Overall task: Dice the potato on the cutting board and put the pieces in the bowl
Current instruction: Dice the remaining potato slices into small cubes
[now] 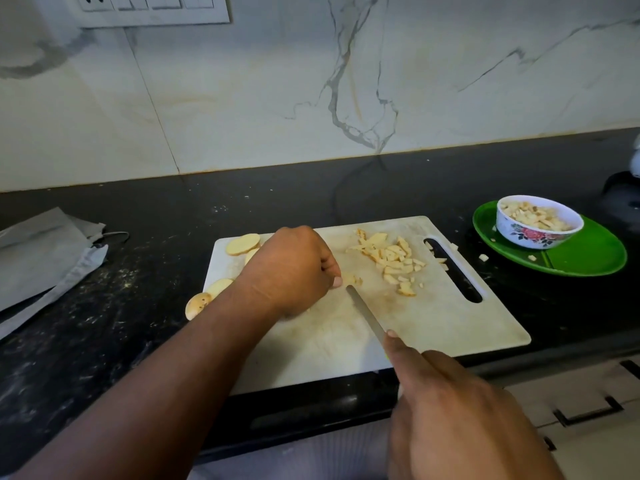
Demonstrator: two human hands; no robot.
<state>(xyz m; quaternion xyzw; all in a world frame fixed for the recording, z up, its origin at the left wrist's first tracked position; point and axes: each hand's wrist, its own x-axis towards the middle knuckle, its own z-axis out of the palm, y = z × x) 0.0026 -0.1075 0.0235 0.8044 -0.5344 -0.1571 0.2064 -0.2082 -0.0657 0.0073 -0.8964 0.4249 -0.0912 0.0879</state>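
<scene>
Currently the left hand point(291, 268) rests on the white cutting board point(467, 327), fingers curled down, pinching a small pale potato piece point(350, 279) at the fingertips. The right hand point(450, 410) grips a knife point(366, 312), forefinger laid along the spine; the handle is hidden in the fist. The blade tip lies on the board just beside the left fingertips, touching or nearly touching the held piece; cannot tell which.

Potato state: pale yellow flesh, thin tan skin on some edges. A loose heap of diced pieces point(393, 259), irregular small chunks and strips, lies beyond the knife tip, between the left hand and the board's handle slot point(453, 271). Uncut round slices point(243, 244) sit behind and to the outer side of the left hand; one skin-side end piece point(197, 305) overhangs the board edge by the left wrist.

The bowl point(538, 221), white with a floral print, stands well beyond the right hand on a green plate point(588, 254) and is filled with diced potato. A few stray bits lie on the plate and on the counter beside the slot.

Surface: black speckled countertop point(138, 323), dusted with pale flecks. A grey cloth point(45, 258) lies far out past the left forearm. Behind: white marble-veined backsplash point(277, 81) with a switch panel point(149, 8) at top.
</scene>
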